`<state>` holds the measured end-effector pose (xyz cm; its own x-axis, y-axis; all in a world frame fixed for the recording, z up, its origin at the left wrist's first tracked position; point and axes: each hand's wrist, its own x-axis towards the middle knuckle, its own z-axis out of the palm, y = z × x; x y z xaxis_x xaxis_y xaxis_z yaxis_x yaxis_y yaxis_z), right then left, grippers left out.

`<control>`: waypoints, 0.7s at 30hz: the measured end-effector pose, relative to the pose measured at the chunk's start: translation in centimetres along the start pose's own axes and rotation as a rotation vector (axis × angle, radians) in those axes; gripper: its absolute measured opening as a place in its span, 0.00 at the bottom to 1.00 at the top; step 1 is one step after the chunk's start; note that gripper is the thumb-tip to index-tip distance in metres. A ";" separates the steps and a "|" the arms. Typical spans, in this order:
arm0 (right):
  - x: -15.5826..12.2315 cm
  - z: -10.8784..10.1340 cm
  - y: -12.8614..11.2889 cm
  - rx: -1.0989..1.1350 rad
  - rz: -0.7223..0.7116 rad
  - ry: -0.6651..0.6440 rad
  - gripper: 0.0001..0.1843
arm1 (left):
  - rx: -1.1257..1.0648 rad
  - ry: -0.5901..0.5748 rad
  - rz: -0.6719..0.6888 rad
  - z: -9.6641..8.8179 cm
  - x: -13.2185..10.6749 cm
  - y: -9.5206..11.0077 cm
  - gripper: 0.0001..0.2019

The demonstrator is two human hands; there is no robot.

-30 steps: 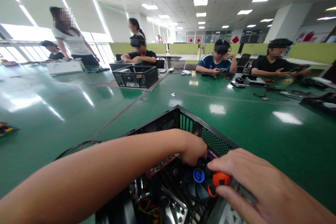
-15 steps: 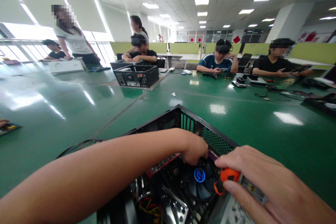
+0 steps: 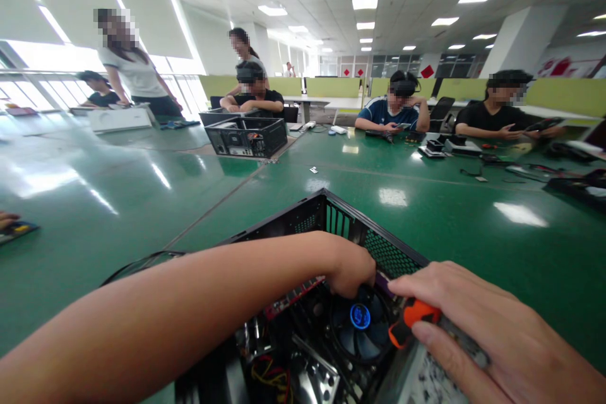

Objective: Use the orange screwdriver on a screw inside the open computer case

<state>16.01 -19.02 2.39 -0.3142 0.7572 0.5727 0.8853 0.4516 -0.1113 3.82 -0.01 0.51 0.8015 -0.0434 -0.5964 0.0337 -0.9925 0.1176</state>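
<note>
The open computer case (image 3: pixel 396 252) lies on the green worktop (image 3: pixel 426 208), directly in front of the person, with one corner pointing away. The left hand (image 3: pixel 353 267) reaches over the wall and into the case, above the upper edge of the cooling fan (image 3: pixel 360 328); its fingertips are hidden, so whether it grips a part cannot be told. The right hand (image 3: pixel 483 322) holds an orange-and-black tool handle (image 3: pixel 420 312) between thumb and fingers, to the right of the fan. The tool's working end is not discernible. A red board (image 3: pixel 296 297) lies below the left wrist. Yellow and red cables (image 3: pixel 269 371) lie nearer the person. A second case (image 3: pixel 246 136) stands farther back on the worktop.
</note>
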 end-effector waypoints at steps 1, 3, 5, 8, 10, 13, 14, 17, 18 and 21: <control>-0.1 0.1 0.0 -0.008 0.002 0.001 0.15 | 0.003 0.000 -0.004 0.1 0.1 0.0 0.11; -0.1 0.2 0.1 -0.012 -0.002 0.005 0.16 | 0.008 0.000 -0.004 0.2 0.2 0.0 0.10; 0.1 0.2 0.1 -0.003 -0.004 0.009 0.16 | 0.011 0.000 0.000 0.2 0.2 -0.1 0.10; 0.7 0.0 0.1 0.024 -0.007 -0.006 0.14 | 0.008 -0.002 0.005 0.1 0.2 -0.1 0.12; 0.9 -0.1 0.0 0.051 -0.029 -0.037 0.11 | 0.004 -0.001 0.012 0.0 0.1 -0.1 0.14; 0.9 -0.2 -0.1 0.051 -0.070 -0.042 0.11 | -0.002 0.000 0.022 -0.2 0.0 -0.1 0.16; 0.8 -0.2 -0.1 0.038 -0.068 -0.027 0.12 | -0.005 -0.001 0.022 -0.2 -0.1 -0.1 0.16; 0.4 -0.1 0.0 -0.002 -0.029 0.025 0.15 | -0.013 -0.006 0.016 -0.1 -0.1 -0.1 0.14; 0.3 -0.1 0.1 -0.008 -0.019 0.027 0.15 | -0.016 -0.004 0.015 -0.1 -0.1 -0.1 0.13; 0.2 0.0 0.1 -0.015 -0.028 0.018 0.15 | -0.022 0.006 0.020 0.0 0.0 -0.2 0.12</control>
<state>16.08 -18.85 2.49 -0.3325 0.7355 0.5902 0.8815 0.4649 -0.0827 3.83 0.16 0.47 0.8058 -0.0627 -0.5889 0.0306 -0.9886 0.1472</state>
